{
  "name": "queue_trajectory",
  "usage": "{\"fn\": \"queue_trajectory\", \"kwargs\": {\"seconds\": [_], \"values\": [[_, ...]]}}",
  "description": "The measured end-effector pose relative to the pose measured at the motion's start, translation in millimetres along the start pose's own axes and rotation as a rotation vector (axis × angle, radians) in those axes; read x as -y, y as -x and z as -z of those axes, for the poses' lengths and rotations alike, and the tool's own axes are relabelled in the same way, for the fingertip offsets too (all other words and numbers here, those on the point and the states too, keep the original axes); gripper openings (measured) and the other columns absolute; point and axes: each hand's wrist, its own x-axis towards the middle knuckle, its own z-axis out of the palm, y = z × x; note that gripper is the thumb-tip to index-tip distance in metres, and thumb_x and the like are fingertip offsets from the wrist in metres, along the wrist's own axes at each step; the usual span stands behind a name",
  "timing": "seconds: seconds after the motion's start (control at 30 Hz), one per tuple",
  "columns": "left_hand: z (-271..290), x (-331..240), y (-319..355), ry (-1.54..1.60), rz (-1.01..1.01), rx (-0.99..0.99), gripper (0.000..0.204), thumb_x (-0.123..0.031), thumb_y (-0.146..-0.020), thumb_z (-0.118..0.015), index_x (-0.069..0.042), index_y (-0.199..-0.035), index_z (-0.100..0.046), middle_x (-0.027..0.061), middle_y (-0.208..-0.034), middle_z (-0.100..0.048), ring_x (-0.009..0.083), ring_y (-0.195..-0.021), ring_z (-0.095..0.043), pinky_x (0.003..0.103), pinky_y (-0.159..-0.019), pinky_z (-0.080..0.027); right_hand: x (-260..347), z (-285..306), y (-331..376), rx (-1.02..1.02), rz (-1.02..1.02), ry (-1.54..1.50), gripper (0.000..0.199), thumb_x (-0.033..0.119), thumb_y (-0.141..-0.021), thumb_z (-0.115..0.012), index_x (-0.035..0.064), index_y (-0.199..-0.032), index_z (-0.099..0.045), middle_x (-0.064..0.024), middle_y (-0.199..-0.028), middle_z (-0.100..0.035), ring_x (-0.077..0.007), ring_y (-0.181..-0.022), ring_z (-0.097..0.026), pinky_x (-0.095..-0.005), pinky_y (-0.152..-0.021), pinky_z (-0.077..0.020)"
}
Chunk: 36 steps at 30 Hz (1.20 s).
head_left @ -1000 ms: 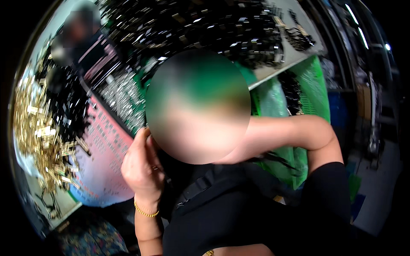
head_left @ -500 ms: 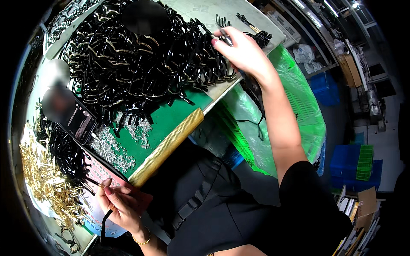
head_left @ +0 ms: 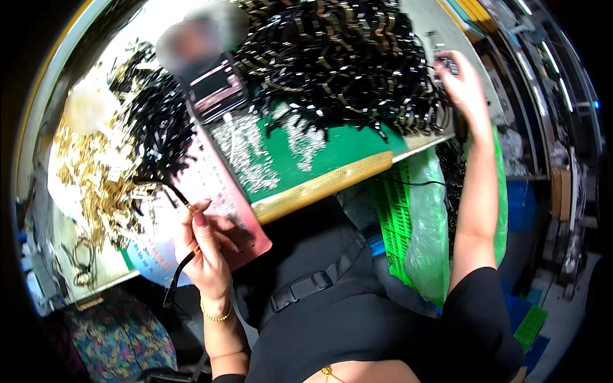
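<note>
My left hand (head_left: 205, 246) grips a long thin black curved strip (head_left: 180, 271) with a gold tip, held over a pink sheet (head_left: 220, 191) at the bench's near edge. My right hand (head_left: 465, 86) is stretched far out to the right end of the bench, fingers closed on small dark parts (head_left: 447, 62) beside a big heap of black strips (head_left: 345, 64). A smaller pile of black strips (head_left: 156, 131) and a heap of gold metal pieces (head_left: 96, 172) lie to the left of my left hand.
A green mat (head_left: 345, 143) carries scattered small silver parts (head_left: 246, 150). A gold ruler-like bar (head_left: 322, 185) lines the bench edge. A green crate with a clear bag (head_left: 421, 217) stands below. A dark device (head_left: 214, 92) sits mid-bench. Shelving runs along the right.
The view has swung down onto the bench. My left hand rose from the lower left to the pink sheet with the black strip. My right hand stays stretched to the bench's far right end.
</note>
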Motion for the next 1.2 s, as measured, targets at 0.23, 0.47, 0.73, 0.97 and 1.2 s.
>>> {"fn": "queue_trajectory", "kwargs": {"seconds": [0.23,0.47,0.73,0.97,1.2], "values": [[27.2,-8.4,7.7,-0.068,-0.258,-0.158,0.033,-0.017,-0.111,-0.038,0.004,-0.134,-0.048,0.0169,-0.100,-0.067,0.0129,-0.074,-0.060,0.028,-0.069,-0.054,190.9,9.1,70.5,0.199,-0.121,-0.817,0.031,0.017,-0.096,-0.066,0.0044,-0.124,-0.061,-0.0084,-0.101,-0.069,-0.0067,-0.065,-0.060,-0.0210,-0.054,-0.0464],[-5.8,-7.0,-5.2,-0.165,-0.150,-0.015,0.027,-0.013,-0.110,-0.042,0.001,-0.129,-0.053,0.0097,-0.099,-0.066,0.0140,-0.089,-0.064,0.027,-0.082,-0.052,269.0,-73.7,116.8,1.448,-0.400,-1.068,0.035,0.019,-0.100,-0.061,0.0069,-0.132,-0.052,-0.0064,-0.091,-0.067,-0.0091,-0.056,-0.055,-0.0237,-0.050,-0.0439],[7.6,-4.1,-24.1,-0.452,-0.158,0.131,0.018,0.001,-0.100,-0.054,-0.001,-0.115,-0.064,0.0095,-0.088,-0.061,0.0214,-0.078,-0.061,0.032,-0.073,-0.048,222.6,-44.9,114.1,0.753,0.532,-0.005,0.035,0.013,-0.093,-0.062,0.0113,-0.127,-0.054,-0.0123,-0.095,-0.052,-0.0279,-0.074,-0.066,-0.0379,-0.058,-0.0528],[3.5,-11.8,-39.3,-0.165,-0.086,0.231,0.014,-0.008,-0.105,-0.051,-0.004,-0.107,-0.064,0.0061,-0.090,-0.066,0.0174,-0.080,-0.058,0.032,-0.078,-0.046,214.1,-48.9,114.5,0.730,0.529,0.098,0.045,0.013,-0.091,-0.066,0.0272,-0.134,-0.062,-0.0077,-0.089,-0.051,-0.0227,-0.065,-0.061,-0.0353,-0.050,-0.0495],[-0.1,-17.4,-46.2,-0.610,-0.425,0.590,0.016,-0.005,-0.095,-0.061,-0.007,-0.109,-0.068,0.0019,-0.088,-0.070,0.0248,-0.084,-0.056,0.038,-0.087,-0.040,213.6,-50.8,113.5,0.726,0.536,0.015,0.047,0.011,-0.090,-0.066,0.0297,-0.133,-0.064,-0.0049,-0.086,-0.052,-0.0222,-0.062,-0.059,-0.0349,-0.051,-0.0493]]}}
